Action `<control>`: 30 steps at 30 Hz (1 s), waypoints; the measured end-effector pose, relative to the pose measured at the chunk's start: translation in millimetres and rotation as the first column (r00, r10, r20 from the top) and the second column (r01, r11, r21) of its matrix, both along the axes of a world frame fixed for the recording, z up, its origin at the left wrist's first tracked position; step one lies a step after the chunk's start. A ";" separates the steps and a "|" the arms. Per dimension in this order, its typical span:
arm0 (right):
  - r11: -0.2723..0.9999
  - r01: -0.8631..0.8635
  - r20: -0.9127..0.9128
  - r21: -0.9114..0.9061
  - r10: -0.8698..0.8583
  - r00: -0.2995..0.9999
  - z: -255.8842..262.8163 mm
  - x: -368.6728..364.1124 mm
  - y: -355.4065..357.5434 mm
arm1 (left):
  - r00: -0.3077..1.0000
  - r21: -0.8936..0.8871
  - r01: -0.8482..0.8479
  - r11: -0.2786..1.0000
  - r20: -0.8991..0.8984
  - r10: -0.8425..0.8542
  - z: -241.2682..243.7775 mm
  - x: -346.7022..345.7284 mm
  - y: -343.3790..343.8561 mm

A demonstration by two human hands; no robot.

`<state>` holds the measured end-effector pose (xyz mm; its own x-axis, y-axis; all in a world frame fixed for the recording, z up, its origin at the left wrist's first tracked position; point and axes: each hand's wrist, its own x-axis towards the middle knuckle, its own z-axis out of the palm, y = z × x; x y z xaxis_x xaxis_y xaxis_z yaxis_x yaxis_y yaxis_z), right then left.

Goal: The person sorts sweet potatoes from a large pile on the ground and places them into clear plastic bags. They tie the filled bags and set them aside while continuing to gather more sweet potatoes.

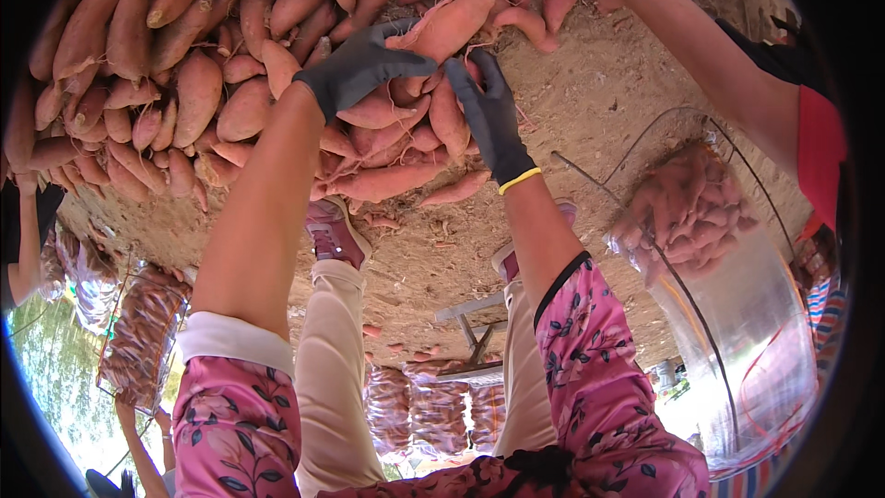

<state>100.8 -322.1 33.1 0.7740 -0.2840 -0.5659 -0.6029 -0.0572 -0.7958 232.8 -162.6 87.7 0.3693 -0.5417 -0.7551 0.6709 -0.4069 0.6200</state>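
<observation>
My left hand (366, 62), in a dark work glove, grips a large sweet potato (453, 24) with its thumb below and its fingers behind. Close to the right of it, my right hand (487, 100), in a dark glove with a yellow cuff, has its thumb and fingers near the root's lower end. Whether it holds a smaller root there cannot be told. A heap of sweet potatoes (197, 97) spreads under and to the left of both hands. One loose sweet potato (456, 189) lies on the soil below them.
On the right, a clear plastic bag (733, 318) partly filled with sweet potatoes lies beside a bent dark rod (681, 283). Another person's arm (698, 41) reaches in from the upper right. Behind me stand a bench (477, 308) and filled bags (439, 415). More people's arms show at left.
</observation>
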 end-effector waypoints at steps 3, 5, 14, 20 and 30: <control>0.981 0.069 -0.002 0.179 -0.070 0.998 1.0 6.8 -6.3 | 0.998 -0.032 -0.035 0.999 -0.047 0.033 -6.6 -2.2 3.0; 0.945 0.146 -0.023 0.293 -0.146 0.989 6.8 10.4 -3.6 | 0.999 -0.017 -0.014 1.000 0.037 0.015 -20.3 -9.1 11.6; 0.882 0.279 -0.176 0.379 -0.227 0.958 73.9 -40.1 19.9 | 0.903 -0.079 -0.329 0.941 -0.316 0.290 64.1 -60.0 24.9; 0.743 0.437 -0.243 0.507 -0.364 0.899 230.9 -69.3 16.3 | 0.952 -0.032 -0.187 0.982 -0.253 0.173 217.1 -71.9 2.5; 0.649 0.605 -0.191 0.462 -0.593 0.782 575.8 -138.8 -90.2 | 0.972 -0.117 0.175 0.978 -0.134 -0.190 519.1 -107.7 -125.0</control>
<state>-38.0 -412.3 608.9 0.5187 -0.3738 -0.7689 -0.3862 0.6999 -0.6008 125.1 -287.7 606.8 0.1483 -0.6678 -0.7294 0.6761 -0.4698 0.5676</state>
